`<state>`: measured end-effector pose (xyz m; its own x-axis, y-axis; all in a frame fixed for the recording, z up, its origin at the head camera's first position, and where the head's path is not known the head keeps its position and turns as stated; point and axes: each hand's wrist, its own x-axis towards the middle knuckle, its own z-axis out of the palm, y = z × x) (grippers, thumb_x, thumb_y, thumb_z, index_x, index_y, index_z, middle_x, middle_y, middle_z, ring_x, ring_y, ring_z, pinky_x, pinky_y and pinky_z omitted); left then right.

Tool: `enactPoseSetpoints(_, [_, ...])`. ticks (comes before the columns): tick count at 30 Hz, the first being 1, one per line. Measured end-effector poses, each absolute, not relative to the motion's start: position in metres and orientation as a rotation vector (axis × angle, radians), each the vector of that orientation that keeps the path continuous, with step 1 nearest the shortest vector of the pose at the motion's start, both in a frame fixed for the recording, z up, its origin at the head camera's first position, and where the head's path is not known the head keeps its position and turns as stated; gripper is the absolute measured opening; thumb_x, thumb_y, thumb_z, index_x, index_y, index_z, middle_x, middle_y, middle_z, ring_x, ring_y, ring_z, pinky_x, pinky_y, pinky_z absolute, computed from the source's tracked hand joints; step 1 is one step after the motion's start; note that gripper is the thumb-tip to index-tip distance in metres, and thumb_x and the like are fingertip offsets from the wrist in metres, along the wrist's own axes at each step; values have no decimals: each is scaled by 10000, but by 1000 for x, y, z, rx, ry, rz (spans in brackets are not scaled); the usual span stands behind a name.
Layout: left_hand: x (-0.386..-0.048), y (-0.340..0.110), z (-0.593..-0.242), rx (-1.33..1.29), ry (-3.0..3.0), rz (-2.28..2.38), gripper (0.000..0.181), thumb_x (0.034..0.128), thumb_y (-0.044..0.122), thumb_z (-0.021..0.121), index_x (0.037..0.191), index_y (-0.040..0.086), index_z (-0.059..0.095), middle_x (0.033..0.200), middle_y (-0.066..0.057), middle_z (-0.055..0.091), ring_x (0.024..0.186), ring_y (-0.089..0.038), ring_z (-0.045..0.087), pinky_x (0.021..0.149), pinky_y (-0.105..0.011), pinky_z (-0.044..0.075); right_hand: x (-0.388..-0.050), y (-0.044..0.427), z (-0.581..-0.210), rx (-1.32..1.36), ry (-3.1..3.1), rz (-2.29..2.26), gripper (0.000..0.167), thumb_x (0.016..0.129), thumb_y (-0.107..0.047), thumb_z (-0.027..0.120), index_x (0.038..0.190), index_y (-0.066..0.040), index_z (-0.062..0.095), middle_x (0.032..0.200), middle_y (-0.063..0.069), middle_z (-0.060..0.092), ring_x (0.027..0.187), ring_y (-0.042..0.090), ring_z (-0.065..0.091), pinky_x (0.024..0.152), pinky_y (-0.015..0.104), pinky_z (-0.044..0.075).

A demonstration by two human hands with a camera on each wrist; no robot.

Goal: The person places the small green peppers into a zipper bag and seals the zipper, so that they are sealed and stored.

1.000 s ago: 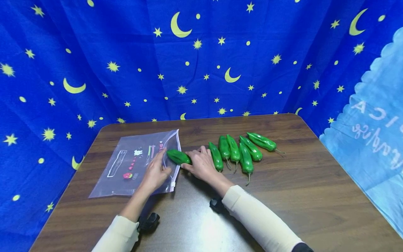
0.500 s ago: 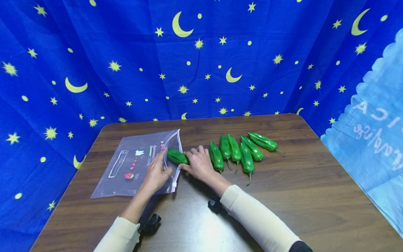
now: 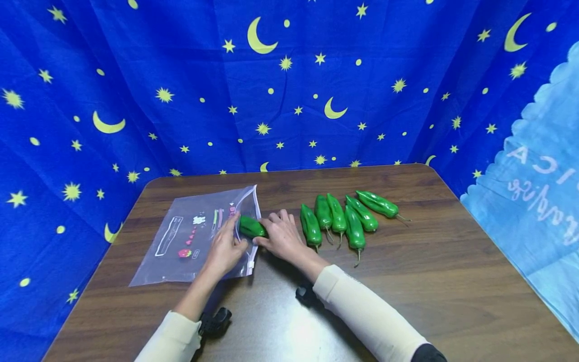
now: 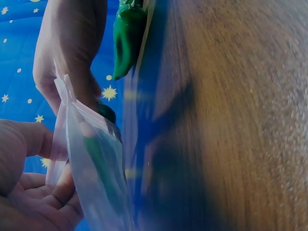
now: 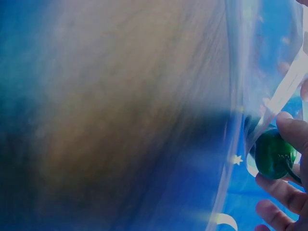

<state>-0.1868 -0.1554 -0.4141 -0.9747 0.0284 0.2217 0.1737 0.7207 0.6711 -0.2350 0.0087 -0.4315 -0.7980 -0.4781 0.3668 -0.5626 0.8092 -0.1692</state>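
Observation:
A clear zip bag (image 3: 151,264) with pink and white prints lies on the left of the table, its mouth facing right. My left hand (image 3: 224,250) pinches the upper layer at the mouth between thumb and fingers, holding it raised. In the mouth sits a green chili pepper (image 3: 251,227), tip end inside the bag. My right hand (image 3: 284,236) grips its stem end; in the right wrist view the thumb and fingers are round the pepper (image 5: 273,155) beside the stem. Through the film, the left wrist view shows the pepper (image 4: 102,163) as a blurred green shape.
Several more green peppers (image 3: 336,213) lie in a loose group to the right of my right hand. A white slider (image 3: 250,265) sits at the near end of the bag's zip. Behind the wooden table (image 3: 429,281) hangs a blue curtain (image 3: 298,130) with stars and moons.
My right hand has moved a little to the left, and the pepper has slid further into the bag's mouth. The left hand stays at the bag's edge.

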Motion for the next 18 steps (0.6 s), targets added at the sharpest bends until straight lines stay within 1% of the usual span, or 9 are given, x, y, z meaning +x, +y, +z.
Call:
enactPoseSetpoints(5, [-187,-155,-414,-148,-2737,-1092,782,729,44,615,1450,3,313,1348,-224,482,646,-126,538,662,-296,477,-235,6,-432,826,-2683,397,512,787,-481,687,1195,-175,645,992,2,660,896,203,485,756,345,381])
enactPoseSetpoints(7, [-187,-155,-414,-147,-2736,-1083,780,733,47,618,1449,1,314,1326,-222,497,649,-126,537,663,-295,470,-235,6,-432,844,-2694,401,523,793,-470,687,1216,-169,633,1023,6,665,918,206,490,764,350,386])
enactPoseSetpoints(14, [-188,-157,-415,-157,-2704,-1068,746,737,25,605,1431,-24,337,1391,-245,451,677,-149,542,724,-352,485,-234,6,-434,874,-2728,417,538,813,-418,683,1273,-154,596,1129,7,667,1026,219,498,818,357,397])
enactPoseSetpoints(18, [-189,-158,-415,-159,-2698,-1056,747,733,15,600,1430,-28,335,1401,-249,441,668,-153,543,716,-347,487,-233,7,-434,875,-2698,438,517,811,-409,687,1258,-164,606,1117,1,674,1021,218,503,809,352,395])
